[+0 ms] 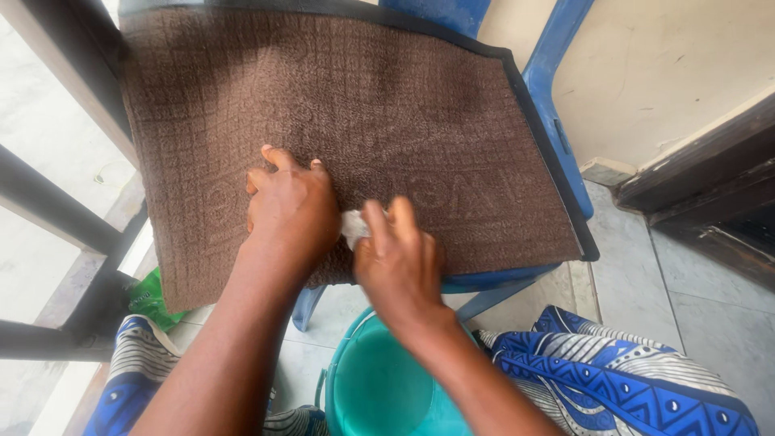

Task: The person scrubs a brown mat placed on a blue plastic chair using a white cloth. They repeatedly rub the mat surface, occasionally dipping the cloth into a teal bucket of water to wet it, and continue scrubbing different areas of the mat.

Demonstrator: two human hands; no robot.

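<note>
A brown doormat with a black rim point(387, 105) lies spread over a blue plastic chair point(557, 121). My left hand point(291, 206) presses flat on the mat's near part, fingers together. My right hand point(397, 258) is closed around a small white cloth or sponge point(353, 226) that touches the mat right beside my left hand. Only a corner of the white piece shows between the two hands.
A teal bucket point(379, 387) stands on the tiled floor under my arms. Dark metal railing bars point(56, 218) run along the left. A green object point(149, 299) sits by the railing. My knees in blue patterned fabric point(630, 379) flank the bucket. A dark door frame point(702, 178) is at right.
</note>
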